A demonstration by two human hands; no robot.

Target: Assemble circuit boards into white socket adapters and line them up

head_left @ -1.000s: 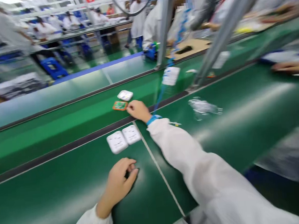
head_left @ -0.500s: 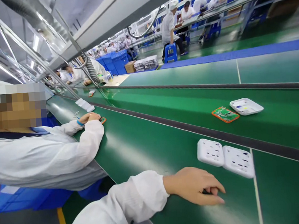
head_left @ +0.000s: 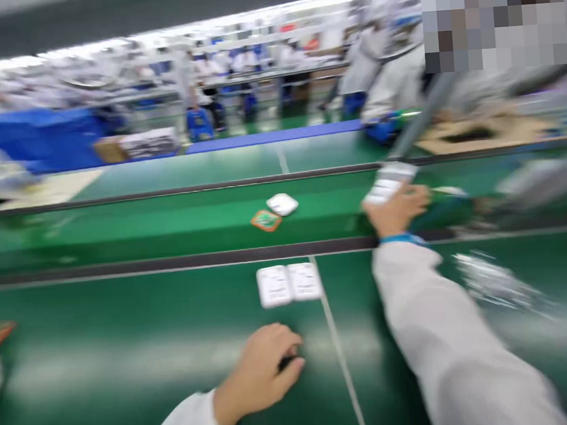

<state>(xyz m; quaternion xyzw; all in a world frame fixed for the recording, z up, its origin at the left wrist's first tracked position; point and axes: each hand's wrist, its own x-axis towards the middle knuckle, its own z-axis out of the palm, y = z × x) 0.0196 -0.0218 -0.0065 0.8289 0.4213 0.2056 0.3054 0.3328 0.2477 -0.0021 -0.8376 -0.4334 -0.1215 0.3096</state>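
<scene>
Right hand (head_left: 395,210) is at a white card (head_left: 388,182) on the bench's (head_left: 126,320) far belt, blue wristband (head_left: 402,238) showing; grip cannot be confirmed (motion blur). Left hand (head_left: 259,376) rests curled, fingers pressed together, near the bench's near edge. White socket faceplates (head_left: 288,284) lie side by side just ahead of it; an orange-rimmed circuit board (head_left: 266,220) sits beside a white tray (head_left: 281,204) on the far belt.

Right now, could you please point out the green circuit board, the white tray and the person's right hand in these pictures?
Green circuit board (head_left: 266,220): head view, point on the board's middle.
White tray (head_left: 281,204): head view, point on its top face.
Right hand (head_left: 396,210): head view, point on the back of the hand.
</scene>
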